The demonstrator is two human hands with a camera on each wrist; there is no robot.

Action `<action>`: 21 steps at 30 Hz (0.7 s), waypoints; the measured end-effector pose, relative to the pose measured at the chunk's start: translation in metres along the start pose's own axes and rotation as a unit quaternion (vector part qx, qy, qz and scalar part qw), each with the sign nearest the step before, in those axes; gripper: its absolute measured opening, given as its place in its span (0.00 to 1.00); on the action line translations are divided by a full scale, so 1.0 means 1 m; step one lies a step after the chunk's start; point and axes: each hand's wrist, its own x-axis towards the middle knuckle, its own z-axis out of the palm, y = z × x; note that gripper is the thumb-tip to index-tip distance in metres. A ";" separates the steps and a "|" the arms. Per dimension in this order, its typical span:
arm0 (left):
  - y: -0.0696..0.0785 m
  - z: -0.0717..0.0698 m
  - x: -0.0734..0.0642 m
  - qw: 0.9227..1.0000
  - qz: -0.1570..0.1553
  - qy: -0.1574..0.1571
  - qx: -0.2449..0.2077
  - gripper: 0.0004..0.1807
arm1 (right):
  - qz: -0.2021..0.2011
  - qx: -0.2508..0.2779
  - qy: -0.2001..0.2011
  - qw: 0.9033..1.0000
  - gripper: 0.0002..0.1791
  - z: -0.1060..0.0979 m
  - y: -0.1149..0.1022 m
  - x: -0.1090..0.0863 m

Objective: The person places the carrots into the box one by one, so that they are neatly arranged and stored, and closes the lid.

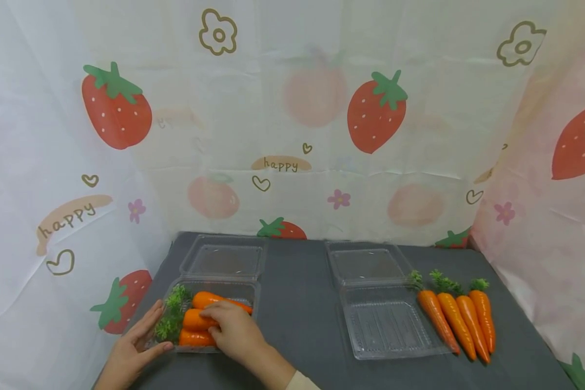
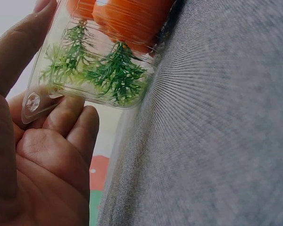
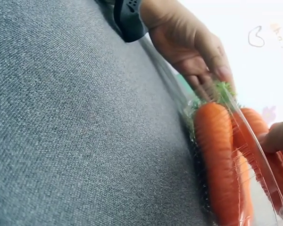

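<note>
On the left, a transparent plastic clamshell box point(image 1: 254, 325) lies with its lid point(image 1: 224, 260) folded back. Three orange carrots point(image 1: 219, 299) lie side by side in its base, their green tops point(image 1: 168, 327) toward the left wall. My left hand point(image 1: 134, 346) holds the box's near left corner, thumb along the near rim and fingers at the left wall. In the left wrist view the bent fingers of that hand point(image 2: 52, 141) meet the end wall. My right hand point(image 1: 236, 330) reaches over the base and grips the middle carrot point(image 1: 196, 319); its fingers hide that carrot's tip.
A second transparent clamshell box point(image 1: 385, 325) stands unfolded on the right, lid point(image 1: 363, 264) toward the back. Beside its right edge several carrots point(image 1: 460, 319) lie in a row, tops pointing away. Dark grey cloth point(image 1: 297, 303) covers the table. A strawberry-printed curtain point(image 1: 273, 108) hangs behind.
</note>
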 end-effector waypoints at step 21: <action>0.003 -0.001 -0.001 0.999 -0.011 0.012 0.036 0.46 | 0.046 0.041 -0.022 0.998 0.21 0.007 0.001 0.000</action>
